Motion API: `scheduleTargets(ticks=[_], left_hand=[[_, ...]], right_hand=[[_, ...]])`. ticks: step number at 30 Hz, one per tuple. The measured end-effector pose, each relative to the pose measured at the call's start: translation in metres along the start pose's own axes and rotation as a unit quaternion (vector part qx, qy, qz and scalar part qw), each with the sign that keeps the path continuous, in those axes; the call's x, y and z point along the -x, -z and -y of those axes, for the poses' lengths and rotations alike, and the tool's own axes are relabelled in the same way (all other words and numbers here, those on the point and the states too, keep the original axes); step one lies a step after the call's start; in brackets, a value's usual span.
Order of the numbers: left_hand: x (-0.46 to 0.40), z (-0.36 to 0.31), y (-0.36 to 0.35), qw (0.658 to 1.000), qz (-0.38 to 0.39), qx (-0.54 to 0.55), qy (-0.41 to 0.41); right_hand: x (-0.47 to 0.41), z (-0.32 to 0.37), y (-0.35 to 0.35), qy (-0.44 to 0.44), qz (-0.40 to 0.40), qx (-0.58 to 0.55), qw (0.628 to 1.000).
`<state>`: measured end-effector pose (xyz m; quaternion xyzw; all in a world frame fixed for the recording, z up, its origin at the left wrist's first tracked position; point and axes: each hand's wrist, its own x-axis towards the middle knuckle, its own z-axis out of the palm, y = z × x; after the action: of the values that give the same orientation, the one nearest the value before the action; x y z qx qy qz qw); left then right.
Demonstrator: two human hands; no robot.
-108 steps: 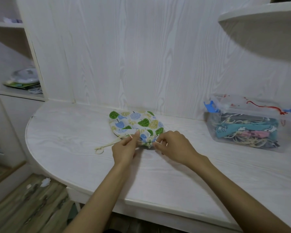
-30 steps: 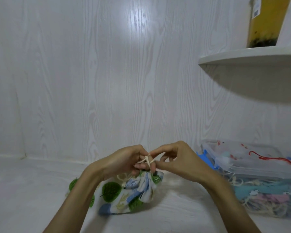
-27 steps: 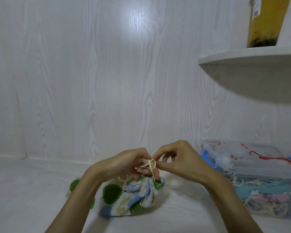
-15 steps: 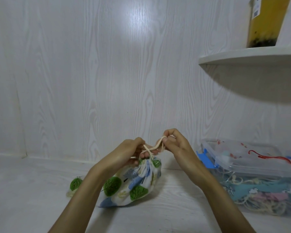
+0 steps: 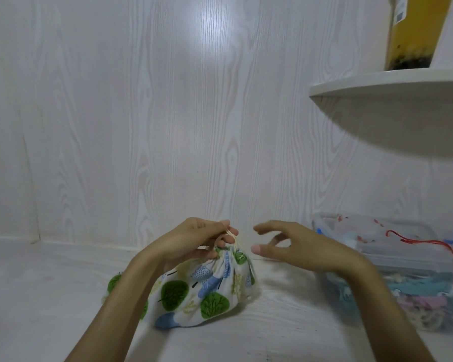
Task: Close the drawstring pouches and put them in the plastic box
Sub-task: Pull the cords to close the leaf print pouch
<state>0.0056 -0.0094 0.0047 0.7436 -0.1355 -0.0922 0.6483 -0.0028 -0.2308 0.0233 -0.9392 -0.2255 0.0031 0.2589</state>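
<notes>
Wall (image 5: 168, 113): pale wood-grain panel filling the far side of the scene.
Tabletop (image 5: 37, 296): white wood-grain surface, meeting the wall at the far edge.
Shelf (image 5: 392, 82): white curved board, upper right, with a yellow bottle (image 5: 416, 32) standing on it.
Box (image 5: 403, 254): clear plastic, on the tabletop at the right, holding fabric pouches and cords; a red cord lies across its top.
Pouch (image 5: 204, 291): white cloth with green and blue leaf print, sitting on the tabletop at near centre, left of the box, its top gathered tight.
Left hand (image 5: 194, 244): fingers curled, pinching the cream cord (image 5: 232, 237) at the gathered top.
Right hand (image 5: 293, 246): fingers spread and relaxed, holding nothing, just right of the pouch top.
</notes>
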Motion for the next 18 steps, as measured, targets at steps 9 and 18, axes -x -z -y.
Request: scheduleTargets(ticks=[9, 18], left_hand=[[0.002, -0.002, 0.001, 1.000, -0.007, -0.007, -0.018], [0.004, -0.003, -0.004, 0.999, 0.030, 0.007, 0.035]], right_hand=[[-0.017, -0.002, -0.026, 0.036, -0.005, -0.205, 0.978], [-0.011, 0.010, -0.009, 0.019, -0.024, -0.308, 0.951]])
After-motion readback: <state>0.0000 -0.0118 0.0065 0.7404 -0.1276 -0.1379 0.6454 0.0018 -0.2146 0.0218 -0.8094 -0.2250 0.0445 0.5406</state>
